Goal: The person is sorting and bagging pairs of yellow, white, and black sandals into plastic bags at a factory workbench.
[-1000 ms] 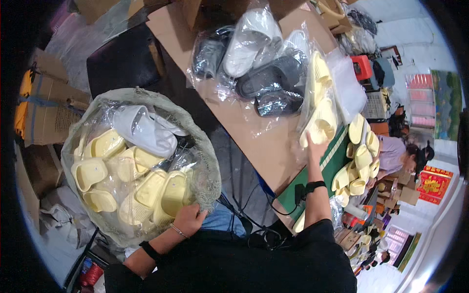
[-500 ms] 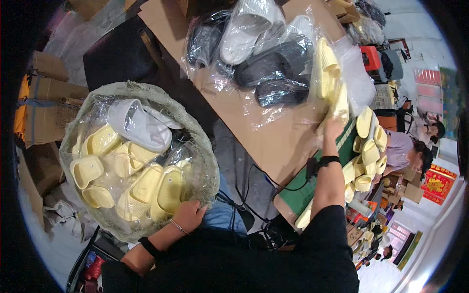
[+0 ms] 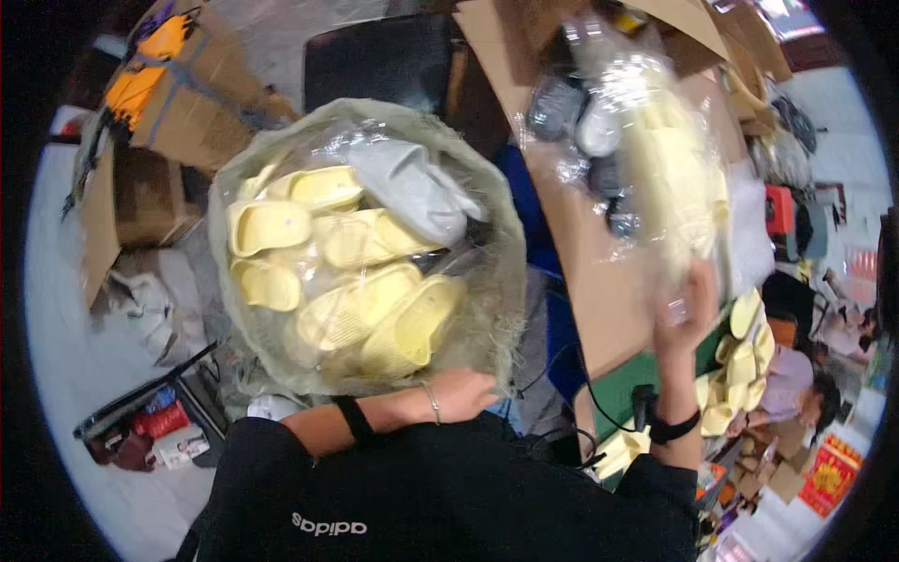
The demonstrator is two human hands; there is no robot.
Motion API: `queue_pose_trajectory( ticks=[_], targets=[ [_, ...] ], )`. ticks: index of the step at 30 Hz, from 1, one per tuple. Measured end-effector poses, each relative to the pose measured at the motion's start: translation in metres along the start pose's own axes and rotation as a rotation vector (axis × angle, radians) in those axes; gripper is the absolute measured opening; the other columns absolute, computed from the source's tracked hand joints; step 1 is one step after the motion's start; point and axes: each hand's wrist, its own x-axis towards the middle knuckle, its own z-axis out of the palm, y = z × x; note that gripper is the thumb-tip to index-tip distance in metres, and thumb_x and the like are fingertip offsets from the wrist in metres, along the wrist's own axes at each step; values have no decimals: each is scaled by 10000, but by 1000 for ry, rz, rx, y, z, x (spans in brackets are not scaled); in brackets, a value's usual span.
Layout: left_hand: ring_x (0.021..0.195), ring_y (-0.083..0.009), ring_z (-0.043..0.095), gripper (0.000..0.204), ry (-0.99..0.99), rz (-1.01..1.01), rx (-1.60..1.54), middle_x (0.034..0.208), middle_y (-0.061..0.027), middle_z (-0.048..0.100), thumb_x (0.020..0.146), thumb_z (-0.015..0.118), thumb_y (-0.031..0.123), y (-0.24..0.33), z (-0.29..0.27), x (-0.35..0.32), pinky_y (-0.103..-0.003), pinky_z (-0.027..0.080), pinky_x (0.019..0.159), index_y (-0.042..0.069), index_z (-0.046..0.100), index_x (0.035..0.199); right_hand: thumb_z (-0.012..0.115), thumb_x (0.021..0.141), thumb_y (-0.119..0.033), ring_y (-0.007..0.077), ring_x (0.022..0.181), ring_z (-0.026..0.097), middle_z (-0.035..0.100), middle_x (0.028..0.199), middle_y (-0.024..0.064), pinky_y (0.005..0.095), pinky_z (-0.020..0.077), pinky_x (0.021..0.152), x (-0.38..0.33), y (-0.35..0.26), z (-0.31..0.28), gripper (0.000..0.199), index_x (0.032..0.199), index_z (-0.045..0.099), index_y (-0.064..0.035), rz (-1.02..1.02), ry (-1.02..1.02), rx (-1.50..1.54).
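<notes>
My left hand [image 3: 462, 393] is closed on the near right rim of a pale green woven sack [image 3: 508, 253]. Inside the sack lie several yellow slippers [image 3: 412, 323] in clear plastic bags, with a light grey bagged pair [image 3: 407, 192] on top at the far right. My right hand [image 3: 688, 304] is raised over the cardboard-covered table, gripping the near end of a clear bag with yellow slippers [image 3: 670, 159]. Motion smears both that hand and the bag. Behind the bag, dark grey and white bagged slippers [image 3: 599, 131] lie partly hidden on the cardboard.
Cardboard [image 3: 609, 309] covers the table on my right. Yellow slippers [image 3: 740, 365] lie along its green surface [image 3: 632, 379], near a seated person [image 3: 782, 384]. A black chair [image 3: 375, 66] stands beyond the sack. Cardboard boxes [image 3: 197, 103] are at the far left.
My right hand has lifted the bagged yellow slippers off the table's right side. The view has turned, so the sack appears farther right. My left hand stays at the sack's rim.
</notes>
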Motion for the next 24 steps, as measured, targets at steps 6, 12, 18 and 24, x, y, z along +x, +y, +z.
queue_pose_trajectory(
  ticks=[6, 12, 18, 24],
  targets=[
    [787, -358, 581, 223, -136, -2, 64, 780, -167, 611, 835, 538, 264, 19, -8, -31, -480, 424, 689, 46, 583, 846, 627, 617, -72, 261, 940, 539, 552, 1034, 85, 372, 462, 741, -52, -98, 183, 439, 1048, 545, -56, -563, -701, 413],
    [988, -294, 465, 352, 538, -59, 340, 985, -96, 548, 705, 660, 269, 8, -52, -43, -447, 347, 880, 126, 605, 1022, 595, 672, -79, 269, 1033, 487, 521, 1097, 89, 360, 437, 805, -63, -96, 206, 411, 1078, 531, -82, -498, -995, 427],
    [1280, -538, 29, 895, 616, -556, 599, 1467, -122, 139, 545, 765, 394, -64, -84, -15, -674, 91, 976, 302, 368, 1342, 610, 666, -21, 307, 1003, 497, 548, 1028, 134, 388, 393, 875, -13, 39, 135, 423, 1082, 539, -38, -15, -349, 308],
    [1275, -547, -72, 984, 498, -642, 644, 1489, -99, 20, 510, 782, 435, -75, -81, 55, -686, 86, 962, 341, 305, 1366, 684, 673, -145, 361, 1090, 439, 482, 1156, 222, 443, 317, 952, -16, 226, 54, 614, 1204, 420, 19, 441, 87, -364]
  ],
)
